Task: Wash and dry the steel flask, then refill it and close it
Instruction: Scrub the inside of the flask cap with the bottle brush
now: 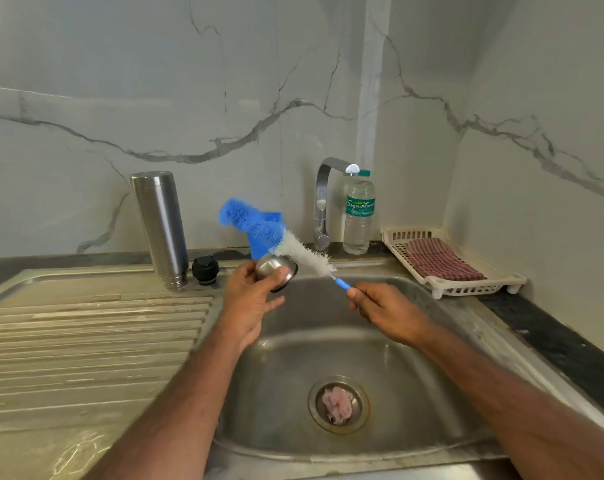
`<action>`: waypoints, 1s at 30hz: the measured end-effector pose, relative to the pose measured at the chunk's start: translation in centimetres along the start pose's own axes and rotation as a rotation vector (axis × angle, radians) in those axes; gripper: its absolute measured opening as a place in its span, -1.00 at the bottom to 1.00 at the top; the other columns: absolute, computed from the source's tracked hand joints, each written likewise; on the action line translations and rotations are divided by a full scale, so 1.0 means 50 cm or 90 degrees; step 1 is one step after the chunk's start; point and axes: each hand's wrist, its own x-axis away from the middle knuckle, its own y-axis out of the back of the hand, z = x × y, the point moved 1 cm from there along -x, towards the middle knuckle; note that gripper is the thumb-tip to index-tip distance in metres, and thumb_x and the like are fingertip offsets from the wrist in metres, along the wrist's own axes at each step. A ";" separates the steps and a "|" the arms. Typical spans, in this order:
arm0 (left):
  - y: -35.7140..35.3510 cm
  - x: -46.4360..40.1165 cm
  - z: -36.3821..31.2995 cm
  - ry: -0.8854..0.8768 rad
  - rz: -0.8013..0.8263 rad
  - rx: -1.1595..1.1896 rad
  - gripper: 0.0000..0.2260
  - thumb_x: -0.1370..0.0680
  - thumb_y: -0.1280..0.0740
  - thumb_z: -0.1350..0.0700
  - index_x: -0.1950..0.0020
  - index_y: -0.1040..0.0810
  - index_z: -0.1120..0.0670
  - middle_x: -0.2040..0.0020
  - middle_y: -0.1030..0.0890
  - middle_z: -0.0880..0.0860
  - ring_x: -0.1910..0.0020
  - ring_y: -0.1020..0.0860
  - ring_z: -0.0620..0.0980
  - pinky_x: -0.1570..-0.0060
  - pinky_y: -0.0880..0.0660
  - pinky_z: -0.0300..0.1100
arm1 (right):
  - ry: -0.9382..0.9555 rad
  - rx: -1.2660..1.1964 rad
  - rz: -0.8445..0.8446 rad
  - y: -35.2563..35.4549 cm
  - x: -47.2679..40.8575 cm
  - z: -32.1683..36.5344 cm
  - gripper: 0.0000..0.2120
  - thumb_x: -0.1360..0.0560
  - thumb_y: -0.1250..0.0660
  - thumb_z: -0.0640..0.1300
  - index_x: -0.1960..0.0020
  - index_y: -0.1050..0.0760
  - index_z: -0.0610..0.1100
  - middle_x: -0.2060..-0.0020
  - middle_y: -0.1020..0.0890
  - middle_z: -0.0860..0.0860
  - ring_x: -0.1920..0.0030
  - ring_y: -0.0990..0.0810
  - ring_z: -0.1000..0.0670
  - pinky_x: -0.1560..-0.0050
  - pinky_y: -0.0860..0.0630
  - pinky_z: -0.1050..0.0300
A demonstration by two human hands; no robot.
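— While the tall cylindrical steel flask (160, 230) stands left of centre in the frame, which way is it pointing?

— Mouth down, I'd say: the ringed, threaded end sits on the ridged steel draining board (86, 341), with the closed base uppermost. Its long axis runs close to vertical, the top leaning slightly to the left of the frame, though the wide lens may add to that. Just right of its foot sits the black plastic stopper (205, 269), apart from it.

— So which step is in hand?

— Washing, by my reading, now on the flask's small parts. The left hand (250, 303) holds a small round steel cap cup (276, 271) at the centre of the frame, thumb across its side and fingers curled behind it. The right hand (385, 311) pinches the blue handle of a long bottle brush with white and blue bristles (286, 244); the brush slants up toward the left, its white part passing just behind the cup.

— And the next move?

— Probably working the bristles inside the cup over the steel sink basin (415, 358), then rinsing. I see no water running from the chrome tap (323, 202) at the upper centre, so it would need opening.

— Anything for later?

— A clear plastic water bottle with a green label (358, 213) stands beside the tap, and a red checked cloth (441, 259) lies in a white plastic tray (467, 289) on the dark worktop (553, 341) at the right.
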 end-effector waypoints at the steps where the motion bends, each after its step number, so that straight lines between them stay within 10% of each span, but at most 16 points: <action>1: 0.003 0.002 -0.002 0.001 0.018 0.004 -0.60 -0.38 -0.57 0.19 -0.19 -0.58 0.14 -0.07 -0.70 0.07 -0.08 -0.70 0.06 -0.15 -0.60 0.22 | -0.010 -0.044 0.026 -0.003 0.003 0.002 -0.67 -0.70 -0.17 0.00 0.17 -0.51 -0.10 0.47 -0.43 0.11 0.50 -0.34 0.17 0.42 -0.31 0.24; 9: -0.038 0.022 0.007 -0.024 0.090 -0.046 -0.59 -0.40 -0.55 0.33 -0.22 -0.61 0.14 -0.08 -0.72 0.14 -0.14 -0.68 0.16 -0.14 -0.63 0.08 | -0.110 -0.260 0.052 -0.015 0.003 0.016 -0.56 -0.73 -0.05 0.09 0.30 -0.26 0.00 0.49 -0.22 0.09 0.50 -0.09 0.09 0.50 -0.06 0.26; 21: -0.019 0.007 0.008 -0.147 0.054 -0.278 -0.46 -0.27 -0.67 0.26 -0.18 -0.60 0.01 -0.07 -0.69 0.00 -0.03 -0.67 -0.04 0.00 -0.62 -0.21 | 0.008 0.151 -0.065 -0.005 0.002 0.018 -0.52 -0.70 -0.10 0.11 0.32 -0.36 -0.09 0.43 -0.41 0.05 0.40 -0.35 0.08 0.37 -0.23 0.16; 30: -0.038 0.025 0.011 -0.057 0.112 -0.167 -0.57 -0.34 -0.65 0.23 -0.14 -0.62 0.03 -0.15 -0.65 0.12 -0.10 -0.68 0.15 -0.06 -0.65 0.19 | 0.058 0.156 -0.009 0.003 -0.016 0.009 -0.84 -0.68 -0.23 0.01 0.02 -0.53 0.02 0.30 -0.57 0.08 0.31 -0.51 0.09 0.27 -0.44 0.15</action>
